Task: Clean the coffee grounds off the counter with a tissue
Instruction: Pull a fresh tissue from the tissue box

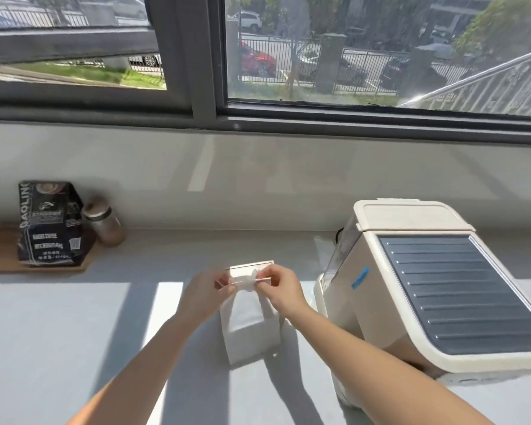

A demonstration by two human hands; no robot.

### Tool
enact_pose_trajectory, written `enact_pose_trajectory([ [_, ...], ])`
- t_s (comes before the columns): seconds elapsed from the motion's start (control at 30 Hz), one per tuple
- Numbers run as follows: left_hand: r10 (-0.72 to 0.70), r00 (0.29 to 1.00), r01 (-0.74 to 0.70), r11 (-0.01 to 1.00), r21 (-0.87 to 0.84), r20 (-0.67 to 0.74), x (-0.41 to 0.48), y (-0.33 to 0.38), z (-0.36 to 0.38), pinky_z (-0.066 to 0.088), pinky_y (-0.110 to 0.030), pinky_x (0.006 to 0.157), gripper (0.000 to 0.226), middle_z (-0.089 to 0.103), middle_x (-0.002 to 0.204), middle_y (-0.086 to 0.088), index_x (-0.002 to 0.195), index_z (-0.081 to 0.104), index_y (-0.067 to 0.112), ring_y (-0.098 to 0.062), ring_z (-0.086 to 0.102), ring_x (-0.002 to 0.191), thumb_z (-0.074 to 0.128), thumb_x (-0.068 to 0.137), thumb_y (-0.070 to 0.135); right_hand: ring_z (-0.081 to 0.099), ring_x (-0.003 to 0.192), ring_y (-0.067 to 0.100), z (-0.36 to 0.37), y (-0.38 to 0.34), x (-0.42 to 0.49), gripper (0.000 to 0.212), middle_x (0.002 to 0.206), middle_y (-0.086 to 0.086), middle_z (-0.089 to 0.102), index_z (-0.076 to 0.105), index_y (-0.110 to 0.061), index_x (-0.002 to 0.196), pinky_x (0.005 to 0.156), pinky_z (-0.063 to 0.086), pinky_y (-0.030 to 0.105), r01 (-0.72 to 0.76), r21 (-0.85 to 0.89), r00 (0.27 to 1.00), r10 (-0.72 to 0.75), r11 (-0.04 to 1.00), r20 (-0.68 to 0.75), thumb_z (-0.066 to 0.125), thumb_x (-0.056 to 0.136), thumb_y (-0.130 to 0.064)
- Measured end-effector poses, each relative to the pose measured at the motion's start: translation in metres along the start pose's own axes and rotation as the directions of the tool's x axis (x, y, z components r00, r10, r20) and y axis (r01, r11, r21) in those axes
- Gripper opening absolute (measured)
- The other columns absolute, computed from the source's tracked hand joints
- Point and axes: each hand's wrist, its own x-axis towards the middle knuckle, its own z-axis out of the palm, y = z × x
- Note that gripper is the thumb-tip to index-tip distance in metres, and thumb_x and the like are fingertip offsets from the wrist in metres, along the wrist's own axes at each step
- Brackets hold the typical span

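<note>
While both hands meet over the top of the tissue box (252, 332), the left hand (207, 291) and right hand (278, 286) each pinch the tissue (246, 282) between thumb and fingertips: a tight two-sided grip on one thin white sheet poking from the slot. The box stands upright on the table (59, 332), just beside the coffee machine (442, 286).

Risk now: pull sideways and that sheet could tear. Pull up hard and the light box, with nothing pinning it, might lift or tip, or a wad of extra sheets could follow. I can't make out any grounds on the table from here, so the wipe target is unclear.

Writing: the dark coffee bag (51, 225) at far left reads "GAOLIN" up its edge, with "COFFEE" lower down; the smaller print is unreadable. The machine shows a blue strip (360, 277) and no legible lettering.
</note>
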Motion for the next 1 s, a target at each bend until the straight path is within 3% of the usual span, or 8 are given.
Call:
enact_pose_trajectory([
  [0.1,0.003,0.998,-0.016,0.978,-0.208,-0.062,-0.006,0.014,-0.018,0.041,-0.027,0.072,0.024,0.067,0.084,-0.002,0.083,0.064,0.017,-0.016,0.061,0.080,0.059,0.067,0.035,0.048,0.069,0.004,-0.002,-0.026,-0.002,0.020,0.077,-0.009,0.054,0.058,-0.023,0.086,0.065,0.042,0.020,0.118,0.156,0.989,-0.103,0.981,-0.103,0.065,0.078,-0.006],
  [0.2,-0.017,0.989,-0.045,0.911,-0.410,-0.145,-0.016,0.050,-0.039,0.037,-0.027,0.059,0.018,0.057,0.069,0.002,0.073,0.055,0.018,-0.014,0.051,0.064,0.057,0.069,0.035,0.051,0.062,-0.006,-0.013,-0.071,-0.016,0.027,0.079,-0.009,0.056,0.062,-0.019,0.104,0.060,0.042,0.010,0.216,0.335,0.975,-0.182,0.917,-0.130,0.063,0.080,-0.004],
  [0.3,-0.010,0.970,-0.134,0.812,-0.569,-0.243,-0.035,0.092,-0.064,0.047,-0.017,0.055,0.018,0.065,0.076,0.005,0.082,0.062,0.024,-0.004,0.061,0.064,0.060,0.072,0.039,0.054,0.063,0.006,-0.033,-0.110,-0.041,0.013,0.071,-0.005,0.063,0.069,-0.019,0.087,0.061,0.044,0.020,0.314,0.387,0.949,-0.299,0.867,-0.102,0.064,0.084,-0.008],
  [0.4,0.173,0.976,-0.217,0.791,-0.571,-0.131,-0.065,0.126,-0.083,0.053,-0.017,0.069,0.023,0.074,0.095,0.003,0.100,0.069,0.024,-0.008,0.070,0.087,0.067,0.079,0.033,0.058,0.061,0.006,-0.063,-0.136,-0.072,0.013,0.067,-0.006,0.065,0.067,-0.017,0.081,0.059,0.047,0.019,0.372,0.491,0.921,-0.379,0.788,-0.091,0.063,0.086,-0.005],
  [0.5,0.223,0.971,-0.136,0.805,-0.577,0.082,-0.096,0.146,-0.087,0.055,-0.028,0.079,0.033,0.072,0.108,0.001,0.111,0.067,0.024,-0.017,0.067,0.100,0.070,0.078,0.025,0.062,0.064,0.007,-0.097,-0.146,-0.102,0.020,0.069,-0.006,0.068,0.068,-0.019,0.078,0.059,0.049,0.019,0.382,0.543,0.907,-0.417,0.748,-0.063,0.062,0.086,-0.003],
  [0.6,0.224,0.961,-0.098,0.827,-0.554,0.165,-0.124,0.169,-0.075,0.046,-0.038,0.081,0.043,0.065,0.105,-0.012,0.114,0.065,0.009,-0.026,0.059,0.096,0.069,0.075,0.028,0.063,0.066,0.009,-0.134,-0.139,-0.133,0.010,0.075,-0.005,0.070,0.070,-0.019,0.081,0.055,0.048,0.020,0.362,0.548,0.905,-0.424,0.754,-0.015,0.066,0.086,-0.011],
  [0.8,0.342,0.925,-0.204,0.816,-0.540,0.168,-0.173,0.239,-0.019,0.053,-0.023,0.062,0.029,0.071,0.085,-0.004,0.101,0.071,0.010,-0.016,0.065,0.074,0.073,0.077,0.025,0.060,0.062,0.001,-0.219,-0.094,-0.191,0.005,0.069,-0.013,0.067,0.066,-0.020,0.086,0.053,0.048,0.017,0.323,0.551,0.932,-0.359,0.770,-0.045,0.065,0.088,-0.015],
  [1.0,0.380,0.870,-0.070,0.727,-0.683,0.315,-0.215,0.298,0.087,0.057,-0.029,0.074,0.030,0.072,0.104,-0.004,0.108,0.069,0.018,-0.017,0.068,0.091,0.067,0.078,0.020,0.062,0.066,0.014,-0.324,-0.042,-0.255,0.011,0.078,-0.001,0.068,0.068,-0.016,0.093,0.056,0.049,0.022,0.269,0.603,0.955,-0.288,0.751,-0.068,0.058,0.093,-0.017],
])
